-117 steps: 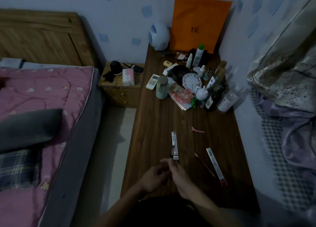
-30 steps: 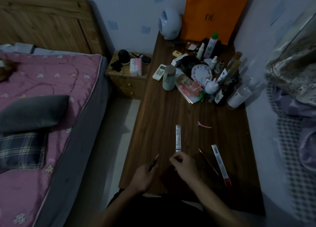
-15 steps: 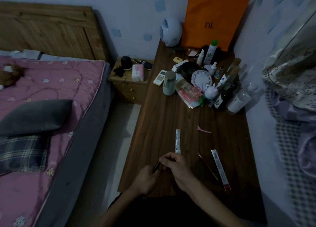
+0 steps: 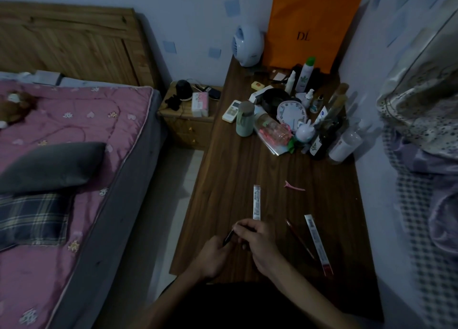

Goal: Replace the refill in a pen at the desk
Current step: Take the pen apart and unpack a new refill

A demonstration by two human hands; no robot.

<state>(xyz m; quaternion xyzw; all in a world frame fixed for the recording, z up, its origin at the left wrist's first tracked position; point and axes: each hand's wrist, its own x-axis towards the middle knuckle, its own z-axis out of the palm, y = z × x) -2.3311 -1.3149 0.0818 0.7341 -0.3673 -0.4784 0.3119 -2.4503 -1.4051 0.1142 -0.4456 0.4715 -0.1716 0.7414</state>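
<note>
My left hand [image 4: 212,256] grips the lower end of a dark pen [image 4: 228,237] above the near edge of the brown desk [image 4: 247,170]. My right hand [image 4: 257,239] pinches the pen's upper end; the two hands touch. A white refill packet [image 4: 256,202] lies on the desk just beyond my right hand. To the right lie a thin red refill [image 4: 298,238] and a second long packet [image 4: 318,244] with a red end. The dim light hides whether the pen is taken apart.
A pink hair clip [image 4: 293,186] lies mid-desk. Bottles, a clock, a remote and a cup [image 4: 244,122] crowd the far end before an orange bag [image 4: 309,28]. A bed with a pink quilt [image 4: 69,140] stands left, a nightstand [image 4: 190,122] behind it.
One second ago my hands were apart, the left one holding the pen alone. They have come together, and my right hand now grips the pen's upper end.
</note>
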